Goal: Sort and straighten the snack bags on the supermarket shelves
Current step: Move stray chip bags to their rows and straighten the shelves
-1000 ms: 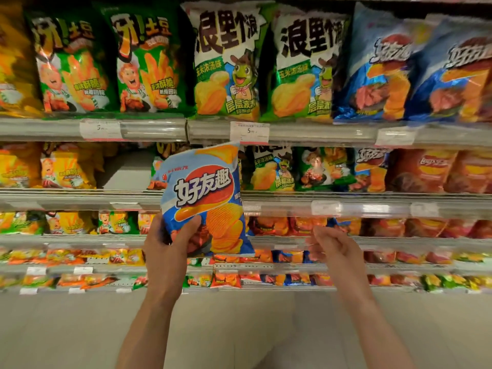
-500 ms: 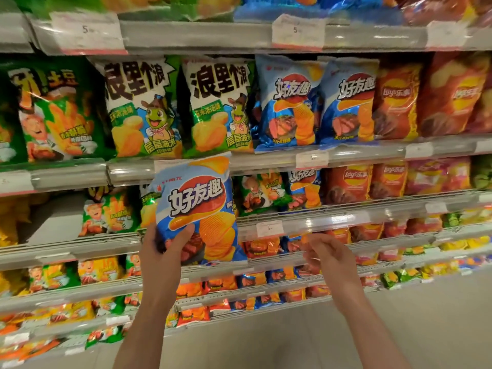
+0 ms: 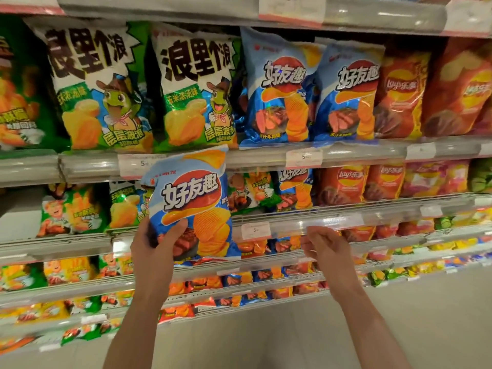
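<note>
My left hand [image 3: 157, 246] grips the lower left corner of a blue chip bag [image 3: 193, 203] and holds it upright in front of the shelves. Two matching blue bags [image 3: 279, 91] stand side by side on the shelf above and to the right. My right hand [image 3: 326, 247] hovers in front of the lower shelf rail [image 3: 332, 222] with loosely curled fingers and holds nothing.
Green-and-white bags [image 3: 98, 86] fill the upper shelf left of the blue ones, red bags [image 3: 402, 94] stand to their right. Smaller mixed bags [image 3: 253, 190] sit on the shelf behind the held bag. Lower shelves carry several small packs. Grey floor [image 3: 292, 336] lies below.
The view has shifted so the shelves slid down and to the left, bringing the blue bags on the upper shelf closer. Both hands keep their pose; the left still holds the bag.
</note>
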A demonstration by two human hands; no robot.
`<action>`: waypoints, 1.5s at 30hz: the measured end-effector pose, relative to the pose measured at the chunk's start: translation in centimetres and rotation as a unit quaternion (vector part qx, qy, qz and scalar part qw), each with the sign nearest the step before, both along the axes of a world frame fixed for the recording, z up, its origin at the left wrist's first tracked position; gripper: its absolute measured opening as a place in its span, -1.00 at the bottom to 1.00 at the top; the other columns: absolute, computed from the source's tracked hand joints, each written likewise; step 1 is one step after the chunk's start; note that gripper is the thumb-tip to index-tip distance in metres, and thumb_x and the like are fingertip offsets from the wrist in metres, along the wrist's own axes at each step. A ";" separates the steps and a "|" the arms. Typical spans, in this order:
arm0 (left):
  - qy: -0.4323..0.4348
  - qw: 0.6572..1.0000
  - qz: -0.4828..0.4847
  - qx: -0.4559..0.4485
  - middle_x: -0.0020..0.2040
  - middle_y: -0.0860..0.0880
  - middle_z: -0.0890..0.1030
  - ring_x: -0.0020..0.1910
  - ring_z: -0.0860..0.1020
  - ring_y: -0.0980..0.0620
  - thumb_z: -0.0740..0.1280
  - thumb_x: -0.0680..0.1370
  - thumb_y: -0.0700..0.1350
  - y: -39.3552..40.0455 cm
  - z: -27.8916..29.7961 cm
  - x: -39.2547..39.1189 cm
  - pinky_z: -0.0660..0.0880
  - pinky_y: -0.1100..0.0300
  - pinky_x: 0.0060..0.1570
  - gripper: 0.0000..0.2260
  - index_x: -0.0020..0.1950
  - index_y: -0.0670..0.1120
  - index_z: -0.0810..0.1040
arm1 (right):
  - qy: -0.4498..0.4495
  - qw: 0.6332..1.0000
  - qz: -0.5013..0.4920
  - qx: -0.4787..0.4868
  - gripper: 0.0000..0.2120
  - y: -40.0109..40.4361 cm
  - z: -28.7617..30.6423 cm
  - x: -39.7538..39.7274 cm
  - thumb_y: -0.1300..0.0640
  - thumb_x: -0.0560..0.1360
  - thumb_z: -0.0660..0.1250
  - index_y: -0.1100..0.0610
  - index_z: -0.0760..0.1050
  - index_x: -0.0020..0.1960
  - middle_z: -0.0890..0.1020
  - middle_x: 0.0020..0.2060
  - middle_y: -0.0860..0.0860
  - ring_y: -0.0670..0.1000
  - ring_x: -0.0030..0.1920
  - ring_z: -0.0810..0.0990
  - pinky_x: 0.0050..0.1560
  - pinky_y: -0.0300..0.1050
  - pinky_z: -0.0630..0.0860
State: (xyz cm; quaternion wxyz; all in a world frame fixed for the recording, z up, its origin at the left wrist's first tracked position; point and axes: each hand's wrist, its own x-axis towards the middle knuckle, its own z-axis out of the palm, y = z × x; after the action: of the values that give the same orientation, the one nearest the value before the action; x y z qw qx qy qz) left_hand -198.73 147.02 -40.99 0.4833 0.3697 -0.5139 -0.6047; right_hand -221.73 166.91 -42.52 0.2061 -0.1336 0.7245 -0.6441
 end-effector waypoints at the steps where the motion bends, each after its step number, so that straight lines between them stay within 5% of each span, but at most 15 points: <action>1: 0.001 1.000 0.006 0.006 0.13 -0.02 0.70 0.16 0.66 -0.21 0.62 0.33 0.08 0.1 -0.1 -0.1 0.55 -0.41 0.13 -0.51 0.21 0.07 0.61 | -0.003 1.000 0.006 0.002 -0.92 -0.4 -0.2 -0.6 0.18 0.62 0.37 0.16 0.63 0.04 0.74 -0.25 -0.01 -0.10 -0.20 0.71 -0.08 -0.22 0.60; 9: -0.011 0.997 0.080 0.005 0.04 0.09 0.71 0.08 0.66 -0.07 0.52 0.31 0.12 3.2 -1.2 -2.7 0.60 -0.13 0.06 -0.62 0.12 0.17 0.63 | 0.030 0.993 0.104 0.038 -0.85 -3.9 -1.6 -7.4 0.28 0.62 0.32 0.10 0.63 -0.04 0.72 -0.20 0.06 0.05 -0.15 0.66 0.02 0.02 0.57; 12: -0.014 0.993 0.117 0.009 -0.10 0.11 0.68 -0.10 0.63 0.05 0.51 0.27 0.16 5.2 -2.0 -3.9 0.59 0.17 -0.11 -0.57 0.10 0.09 0.61 | 0.068 0.985 0.152 0.046 -0.84 -5.7 -2.0 -9.6 0.24 0.61 0.35 0.03 0.63 -0.06 0.70 -0.16 -0.02 0.01 -0.10 0.66 0.04 -0.05 0.57; 15: -0.027 0.990 0.134 0.018 -0.11 0.09 0.66 -0.12 0.62 0.06 0.54 0.34 0.05 6.9 -3.5 -4.2 0.59 0.25 -0.18 -0.57 0.15 -0.05 0.58 | 0.088 0.978 0.185 0.040 -0.87 -7.9 -2.2 -11.1 0.25 0.60 0.37 0.05 0.63 -0.03 0.68 -0.12 -0.09 -0.05 -0.08 0.65 0.08 -0.11 0.54; 19: -0.041 0.985 0.164 0.038 -0.04 0.07 0.68 -0.07 0.63 0.04 0.53 0.30 0.12 8.2 -5.1 -3.5 0.58 0.13 -0.09 -0.50 0.19 -0.02 0.60 | 0.154 0.967 0.191 0.072 -0.72 -10.6 -2.5 -11.2 0.06 0.61 0.40 0.19 0.59 0.24 0.69 -0.08 0.00 0.06 -0.01 0.68 0.12 -0.02 0.59; 22: -0.053 0.982 0.177 0.045 -0.04 0.13 0.70 -0.03 0.64 0.04 0.49 0.38 0.02 8.1 -6.2 -3.0 0.56 0.06 -0.03 -0.67 0.12 0.08 0.61 | 0.263 0.942 0.178 0.105 -0.59 -12.3 -2.1 -10.1 -0.09 0.60 0.37 0.20 0.58 0.27 0.67 0.09 0.12 0.11 0.04 0.66 0.10 0.06 0.62; 26: -0.051 0.983 0.173 0.044 0.01 0.07 0.70 0.02 0.66 -0.02 0.53 0.43 -0.02 6.4 -6.9 -2.9 0.63 0.12 -0.12 -0.68 0.16 0.05 0.60 | 0.350 0.912 0.145 0.156 -0.41 -14.5 -1.7 -8.3 -0.22 0.56 0.24 0.23 0.55 0.34 0.60 0.20 0.18 0.23 0.23 0.55 0.27 0.13 0.52; 30: -0.065 0.984 0.163 0.022 -0.04 0.11 0.70 -0.01 0.66 0.05 0.51 0.48 -0.07 3.3 -6.6 -3.2 0.58 -0.01 -0.01 -0.78 0.09 0.08 0.60 | 0.377 0.897 0.089 0.214 -0.31 -16.3 -2.0 -6.9 -0.28 0.55 0.26 0.26 0.47 0.41 0.54 0.27 0.26 0.31 0.31 0.45 0.31 0.16 0.42; 35: -0.076 0.988 0.131 0.011 0.04 0.02 0.70 0.10 0.66 -0.11 0.51 0.47 0.03 0.0 -6.5 -3.2 0.59 -0.32 0.12 -0.72 0.15 0.05 0.61 | 0.367 0.889 0.048 0.269 -0.32 -18.0 -2.3 -5.2 -0.26 0.53 0.37 0.27 0.45 0.39 0.42 0.33 0.28 0.33 0.36 0.34 0.32 0.21 0.33; 40: -0.081 0.989 0.121 0.000 0.03 0.04 0.69 0.03 0.66 0.06 0.48 0.56 -0.13 -1.4 -6.5 -3.0 0.61 -0.11 0.18 -0.76 0.21 -0.04 0.58 | 0.327 0.915 0.056 0.230 -0.28 -18.6 -2.5 -4.9 -0.22 0.52 0.41 0.31 0.33 0.40 0.47 0.35 0.26 0.31 0.38 0.42 0.37 0.22 0.39; 45: -0.078 0.989 0.123 0.010 0.02 0.20 0.68 0.03 0.65 0.21 0.47 0.56 -0.13 -1.6 -6.9 -3.2 0.59 0.10 0.10 -0.75 0.16 0.15 0.56 | 0.283 0.930 0.111 0.205 -0.21 -18.3 -2.2 -5.3 -0.20 0.53 0.42 0.27 0.15 0.46 0.58 0.27 0.24 0.32 0.22 0.59 0.20 0.21 0.55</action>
State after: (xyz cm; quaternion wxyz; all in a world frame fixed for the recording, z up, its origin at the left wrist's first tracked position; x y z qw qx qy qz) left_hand -201.94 145.42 -47.86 0.5092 0.4809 -0.4945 -0.5147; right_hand -227.01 148.57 -44.74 0.0858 -0.3445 0.8496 -0.3902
